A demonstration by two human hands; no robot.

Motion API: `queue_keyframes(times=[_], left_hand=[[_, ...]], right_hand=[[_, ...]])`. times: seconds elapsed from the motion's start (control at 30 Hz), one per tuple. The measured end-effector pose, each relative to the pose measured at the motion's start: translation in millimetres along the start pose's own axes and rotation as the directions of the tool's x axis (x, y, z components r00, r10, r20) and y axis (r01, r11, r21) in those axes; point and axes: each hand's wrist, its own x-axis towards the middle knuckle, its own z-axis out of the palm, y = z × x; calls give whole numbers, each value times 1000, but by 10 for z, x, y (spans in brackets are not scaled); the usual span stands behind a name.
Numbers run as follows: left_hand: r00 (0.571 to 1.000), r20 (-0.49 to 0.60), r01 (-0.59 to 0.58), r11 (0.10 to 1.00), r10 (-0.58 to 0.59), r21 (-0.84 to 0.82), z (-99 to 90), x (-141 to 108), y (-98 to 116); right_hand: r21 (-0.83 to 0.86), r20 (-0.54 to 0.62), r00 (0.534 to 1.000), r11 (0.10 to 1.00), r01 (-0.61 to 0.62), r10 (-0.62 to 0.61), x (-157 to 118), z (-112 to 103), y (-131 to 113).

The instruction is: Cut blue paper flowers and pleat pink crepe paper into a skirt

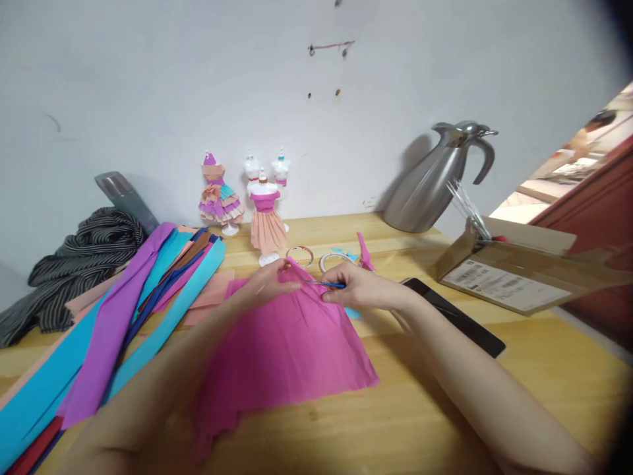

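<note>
A wide sheet of magenta crepe paper (297, 356) lies over the wooden table in front of me. My left hand (270, 284) pinches its upper edge and lifts it a little. Blue-handled scissors (333, 285) are in my right hand (349, 284), their blades pointing left at the raised edge of the paper, near my left fingers. How far apart the blades are I cannot tell. Just beyond my hands stands a small white dress form (266, 221) in a magenta top and peach pleated skirt.
Long strips of coloured crepe paper (111, 323) pile up at left beside a striped black cloth (89, 257). Another dressed form (220, 191) stands behind. Tape rolls (301, 256) lie past my hands. Rightward are a phone (455, 316), a cardboard box (509, 270) and a steel jug (430, 181).
</note>
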Motion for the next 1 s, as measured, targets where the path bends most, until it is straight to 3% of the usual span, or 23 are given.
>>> queue_keyframes(times=[0.13,0.3,0.47,0.63,0.73,0.83,1.0], left_hand=[[998,49,-35,980,45,-198,-42,115,36],[988,148,38,901,29,-433,-140,27,234],[995,-5,81,799,-104,-596,-95,-125,342],[954,-19,186,644,-298,-742,-59,-294,341],[940,-72,182,672,-332,-718,-69,-398,367],[951,-111,136,714,-288,-687,-48,-490,397],[948,-159,118,770,-274,-627,31,-573,447]], right_hand=[[59,15,1000,998,15,-16,-21,-52,-4],[161,7,1000,987,7,-8,14,-48,44],[291,-40,999,956,36,-25,36,-4,-16],[214,-57,998,977,25,-13,2,-25,-67],[156,-31,1000,988,7,-2,-29,-47,-77],[194,-35,999,981,25,-18,-51,-19,-125],[145,-253,967,987,75,-37,-30,145,-253]])
